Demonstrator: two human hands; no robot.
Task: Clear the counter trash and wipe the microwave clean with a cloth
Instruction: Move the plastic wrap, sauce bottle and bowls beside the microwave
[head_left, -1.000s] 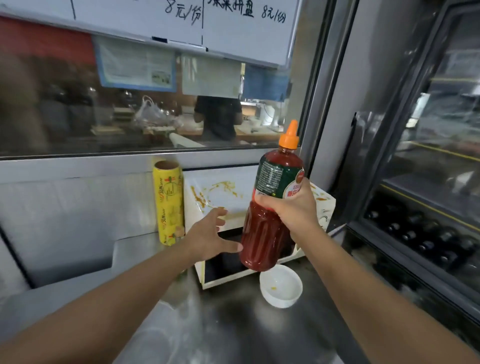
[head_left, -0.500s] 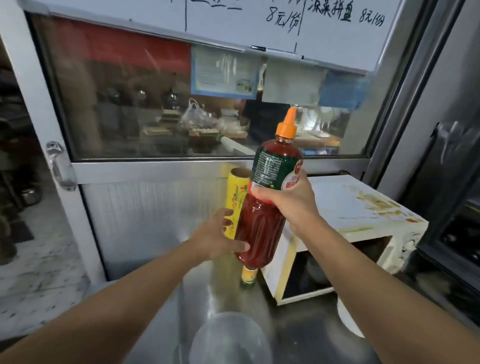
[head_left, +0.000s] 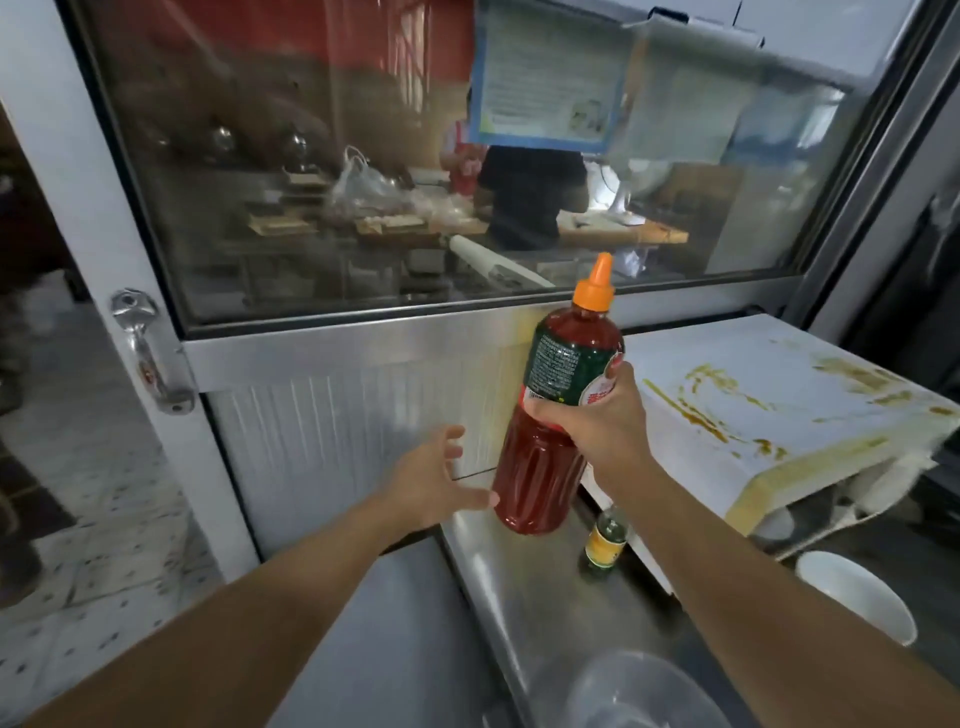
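Bottle (head_left: 558, 415) carried left, right-hand fingers (head_left: 550, 410) gripping label

Only one view was supplied, taken from a wide-angle camera worn on the head. It was aimed forward and down along both forearms, at close range. The right hand (head_left: 602, 421), gripped round the tall red sauce bottle with the orange nozzle cap (head_left: 561, 410), was framed just right of centre. The large glass window in the metal frame (head_left: 363, 182) was seen beyond that grip, the stained white microwave oven (head_left: 769, 415) to its right, the steel counter (head_left: 524, 597) below it.
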